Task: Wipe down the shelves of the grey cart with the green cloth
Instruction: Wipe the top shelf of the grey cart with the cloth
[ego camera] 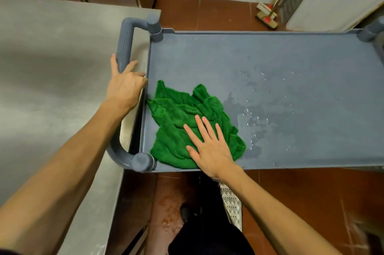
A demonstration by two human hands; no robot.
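Note:
The grey cart's top shelf point(280, 63) fills the middle of the head view, with water droplets and a wet patch near its centre. A crumpled green cloth point(176, 117) lies at the shelf's near left corner. My right hand point(209, 146) presses flat on the cloth, fingers straight and spread. My left hand point(124, 86) grips the cart's grey handle point(124, 44) at the left end, fingers curled round the bar.
A stainless steel counter point(52, 71) stands tight against the cart's left side. Red floor tiles point(207, 13) surround the cart. A brush head with a long handle point(267, 15) leans at the far wall. My dark trousers and shoe point(187, 211) are below the cart's near edge.

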